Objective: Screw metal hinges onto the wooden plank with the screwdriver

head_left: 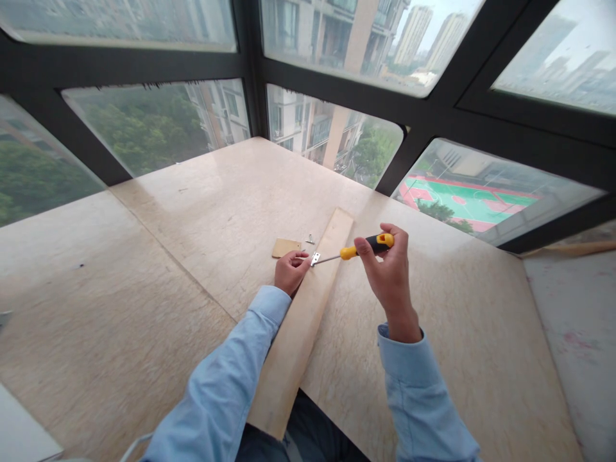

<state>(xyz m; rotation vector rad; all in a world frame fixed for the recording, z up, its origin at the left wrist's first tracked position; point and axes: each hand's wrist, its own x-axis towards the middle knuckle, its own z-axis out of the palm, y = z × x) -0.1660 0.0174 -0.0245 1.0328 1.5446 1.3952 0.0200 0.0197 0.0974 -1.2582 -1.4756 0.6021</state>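
A long, pale wooden board (308, 314) slants away from my lap across the stone surface. At its left edge, toward the far end, sits a small silver metal hinge (316, 257). My left hand (290, 272) pinches the hinge from the left, with its wrist beside the board. From the right, my right hand (391, 273) grips the yellow and black handle of a screwdriver (369, 246). The screwdriver lies nearly level, and its tip meets the lower part of the hinge. Whether a screw is under the tip is too small to tell.
A small tan, flat piece (285, 248) lies beyond my left hand, near some tiny metal bits (310, 239). Dark-framed windows (255, 70) border the stone ledge (202, 218). A white object (24, 427) and a pale cable (135, 446) are at lower left.
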